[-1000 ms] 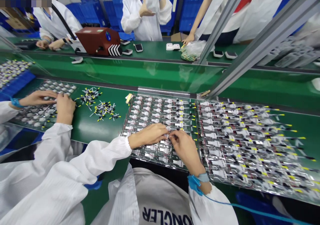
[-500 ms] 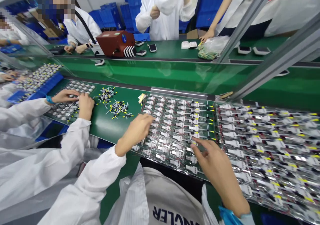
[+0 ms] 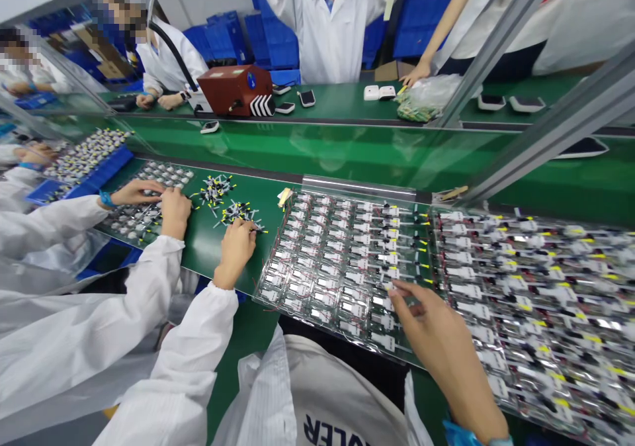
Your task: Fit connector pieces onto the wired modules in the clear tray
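Left hand (image 3: 237, 251) is down at the near pile (image 3: 239, 212) of small grey-and-black yellow-tipped parts, fingers bunched narrow at its near edge. I can't tell from here whether a part is pinched. A far pile (image 3: 217, 188) of the same parts sits just behind it on the green tabletop (image 3: 203, 253).

Right hand (image 3: 429, 323) is over the right-hand side of the clear tray (image 3: 317, 321), thumb and index narrow, tips at a white-faced piece (image 3: 389, 286) in the rightmost column. Grip or just touch, I can't confirm. Blue band (image 3: 461, 434) on that wrist.

Tray lies flat in front of me, filled with rows of white-faced pieces and thin red wires. Yellow tips stick out along the upper part of its right edge. A second tray (image 3: 437, 251) is just beside it on the right, crowded with similar pieces, yellow tips all across.

To my left, a co-worker's hands (image 3: 176, 213) work close together over a tray of round white pieces (image 3: 171, 175). Blue bin (image 3: 106, 171) beyond, loaded with yellow-tipped stuff. Across the glass: red-brown box (image 3: 235, 89) and several handheld devices (image 3: 307, 98) on the rear tabletop (image 3: 337, 105).
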Demonstrator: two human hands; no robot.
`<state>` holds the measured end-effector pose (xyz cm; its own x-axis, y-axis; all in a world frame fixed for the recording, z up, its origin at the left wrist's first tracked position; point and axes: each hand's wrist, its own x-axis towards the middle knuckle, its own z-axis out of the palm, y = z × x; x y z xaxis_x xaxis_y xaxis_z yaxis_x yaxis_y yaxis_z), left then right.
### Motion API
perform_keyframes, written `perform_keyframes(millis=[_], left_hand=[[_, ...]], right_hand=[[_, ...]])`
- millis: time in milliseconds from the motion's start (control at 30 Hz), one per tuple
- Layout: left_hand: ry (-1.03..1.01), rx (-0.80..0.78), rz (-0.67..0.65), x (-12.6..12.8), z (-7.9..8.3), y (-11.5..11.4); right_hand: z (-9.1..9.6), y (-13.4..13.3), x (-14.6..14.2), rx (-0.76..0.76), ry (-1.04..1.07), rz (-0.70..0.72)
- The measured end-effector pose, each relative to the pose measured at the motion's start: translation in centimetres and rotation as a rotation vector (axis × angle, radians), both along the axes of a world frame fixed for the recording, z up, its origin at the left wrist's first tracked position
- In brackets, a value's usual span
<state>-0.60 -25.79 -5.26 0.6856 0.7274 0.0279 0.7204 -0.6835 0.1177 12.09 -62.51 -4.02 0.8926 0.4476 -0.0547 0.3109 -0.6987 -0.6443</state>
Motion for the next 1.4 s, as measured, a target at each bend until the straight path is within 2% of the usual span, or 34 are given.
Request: perform_keyframes(millis=[167, 333, 433, 500, 567, 667, 767, 900, 1033, 1133, 1200, 1300, 1400], left_hand=[[-0.130, -0.017, 0.000, -0.6, 0.8, 0.2], [-0.401, -0.058, 0.042, -0.9, 1.6, -0.4], [-0.659, -0.235, 0.103, -0.6, 2.1, -2.1], [-0.839, -0.493, 0.128, -0.3, 2.6, -4.6], [-0.954, -0.804, 0.139, 0.1, 3.2, -8.0], [-0.943, -1.204, 0.164, 0.5, 3.8, -14.0], [-0.859, -1.438, 0.176, 1.1, 3.8, -18.5], [-0.853, -1.560, 0.173, 2.2, 2.9, -21.4], [-0.806, -1.539, 0.108, 2.6, 2.1, -22.2], [-0.670, -1.446, -0.096, 2.4, 2.0, -21.3], [-0.593, -1.205, -0.295, 2.2, 2.1, -19.9], [-0.436, -0.682, -0.611, 2.1, 2.0, -17.6], [-0.195, -0.373, -0.872, 2.5, 1.2, -16.5]], right_hand=[[1.1, -0.2, -0.1, 0.012, -0.010, -0.057], [2.2, 0.0, -0.4, 0.062, -0.063, -0.063], [2.7, 0.4, -0.7, 0.100, -0.083, -0.037], [3.3, 0.8, -1.1, 0.161, -0.104, 0.027], [4.0, 1.5, -1.7, 0.251, -0.126, 0.159], [4.8, 2.5, -3.0, 0.405, -0.183, 0.368], [4.5, 2.8, -3.9, 0.427, -0.267, 0.354], [3.4, 2.3, -3.6, 0.386, -0.245, 0.282], [3.1, 1.7, -2.9, 0.373, -0.152, 0.271], [3.1, 1.0, -2.6, 0.353, -0.147, 0.254], [2.9, 0.3, -2.3, 0.320, -0.154, 0.203], [2.2, -0.9, -1.7, 0.264, -0.145, 0.113], [1.4, -1.9, -1.2, 0.225, -0.128, 0.062]])
